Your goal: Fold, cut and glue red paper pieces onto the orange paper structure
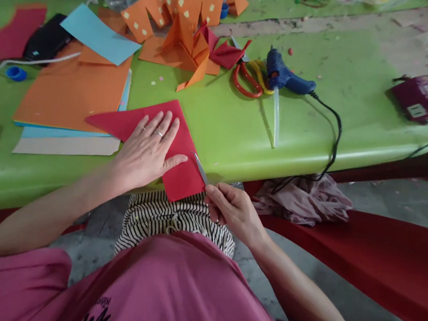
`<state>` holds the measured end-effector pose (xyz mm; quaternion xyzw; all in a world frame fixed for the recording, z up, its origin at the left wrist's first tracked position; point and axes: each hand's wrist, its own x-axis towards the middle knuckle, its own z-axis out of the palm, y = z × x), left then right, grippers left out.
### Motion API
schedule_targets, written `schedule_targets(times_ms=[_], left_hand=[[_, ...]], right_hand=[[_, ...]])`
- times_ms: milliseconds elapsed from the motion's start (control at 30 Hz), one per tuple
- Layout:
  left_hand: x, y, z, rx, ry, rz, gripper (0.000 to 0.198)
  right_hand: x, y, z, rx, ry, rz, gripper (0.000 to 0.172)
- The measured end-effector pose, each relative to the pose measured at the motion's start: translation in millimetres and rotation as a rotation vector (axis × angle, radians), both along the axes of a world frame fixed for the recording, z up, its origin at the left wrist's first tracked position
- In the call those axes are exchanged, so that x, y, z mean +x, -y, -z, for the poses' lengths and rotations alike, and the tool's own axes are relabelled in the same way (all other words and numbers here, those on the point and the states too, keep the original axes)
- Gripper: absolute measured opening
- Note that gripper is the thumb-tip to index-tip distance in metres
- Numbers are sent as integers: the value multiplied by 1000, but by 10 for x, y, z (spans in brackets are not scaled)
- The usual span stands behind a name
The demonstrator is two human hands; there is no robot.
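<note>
A folded sheet of red paper (185,180) lies at the table's front edge, its lower corner jutting out over my lap. My left hand (150,143) rests flat on it, fingers stretched out and thumb apart. Beside the paper's right edge, my right hand (232,208) is closed around a slim, pointed metal blade (200,168). The blade's tip lies over the red paper near that edge. Its handle is hidden in my fingers, so I cannot tell the exact tool.
Left of the red paper is a stack of orange paper (79,86), with a light blue sheet (100,34) above. Folded orange pieces (188,44), red-handled scissors (247,82) and a blue glue gun (287,76) lie behind. A purple box (422,99) sits far right.
</note>
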<state>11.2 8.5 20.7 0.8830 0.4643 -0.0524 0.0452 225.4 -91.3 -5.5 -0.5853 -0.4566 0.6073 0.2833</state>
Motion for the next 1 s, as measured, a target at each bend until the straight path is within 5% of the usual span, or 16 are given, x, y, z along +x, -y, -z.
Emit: schedule_targets(times_ms=[200,600,867,1000], left_hand=[[-11,-63,66,-6,-24,-7,79],[26,83,16,10,-51,-9,78],[82,-99,-16,-40,-26,-98,78],[126,-254,-12,-48,-59,-155,80]], right_hand=[[-34,-135,-16,112,57,31,47],[-107,-79,41,76,-16,166,46],[-23,-377,-155,501,820,10,40],[27,-713,-182,702,948,-83,21]])
